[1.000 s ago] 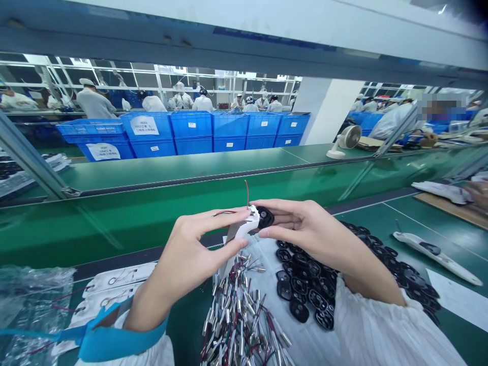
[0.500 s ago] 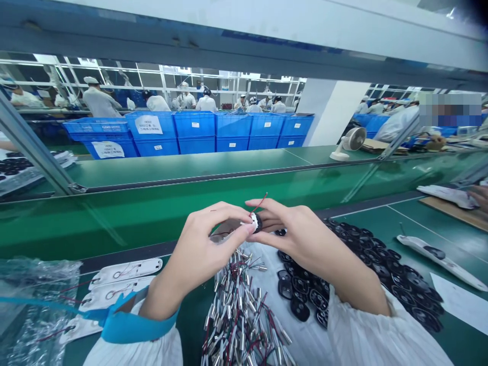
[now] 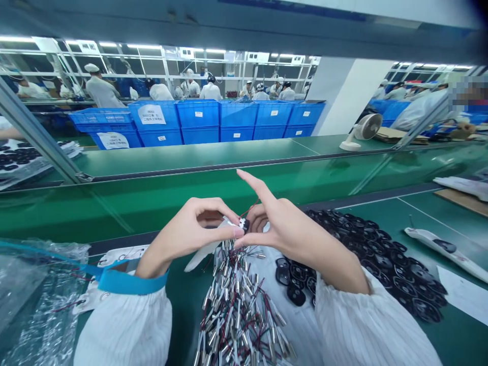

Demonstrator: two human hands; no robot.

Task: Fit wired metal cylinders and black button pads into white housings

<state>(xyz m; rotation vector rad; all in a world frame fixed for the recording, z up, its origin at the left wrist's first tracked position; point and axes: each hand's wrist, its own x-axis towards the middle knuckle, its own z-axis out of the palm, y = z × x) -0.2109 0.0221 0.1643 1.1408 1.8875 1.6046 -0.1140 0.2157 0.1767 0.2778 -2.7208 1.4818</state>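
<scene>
Over the bench's middle, a small black-and-white part with a thin red wire sits between my hands. My left hand pinches it between thumb and fingertips. Around its other side, my right hand has the thumb and curled fingers closed in, with the index finger raised. Below my left hand a pale elongated piece shows, partly hidden by the hand. Under both hands lies a heap of small metal cylinders with red and dark wires.
Black rounded plastic parts cover the right side. Farther right lie a white long housing and a paper sheet. Clear plastic wrap and white housings are at left. A green panel stands behind; people work beyond blue bins.
My right index finger has lifted away from the part and points up. Both hands have shifted slightly left with the part. The pale elongated piece now shows below my left hand.
</scene>
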